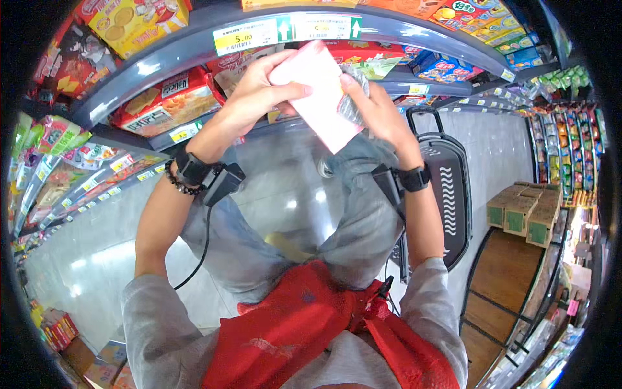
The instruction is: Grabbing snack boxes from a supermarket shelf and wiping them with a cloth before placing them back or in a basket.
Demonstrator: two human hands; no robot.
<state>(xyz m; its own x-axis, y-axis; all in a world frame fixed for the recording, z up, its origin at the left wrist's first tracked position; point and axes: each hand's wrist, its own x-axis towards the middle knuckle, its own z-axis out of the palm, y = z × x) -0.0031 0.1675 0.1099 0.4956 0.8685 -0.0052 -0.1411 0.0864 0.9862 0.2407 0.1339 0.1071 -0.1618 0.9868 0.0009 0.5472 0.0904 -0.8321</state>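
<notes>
Up in front of the shelf, my left hand [267, 90] grips a pale pink and white packet [316, 92], its thumb lying across the face. The packet is tilted, and glare washes out most of its print. In my right hand [379, 109] is a crumpled grey cloth [353, 97], pressed against the packet's right edge. Both hands are above my bent knees, just below the price labels [252, 36] on the shelf edge.
Boxed snacks fill the shelf [427, 36] ahead, with a red snack box [167, 104] on the lower level. A black plastic basket [444, 194] with a handle stands on the floor at right. Cardboard cartons [527, 209] sit on a wooden-topped stand [505, 267] farther right.
</notes>
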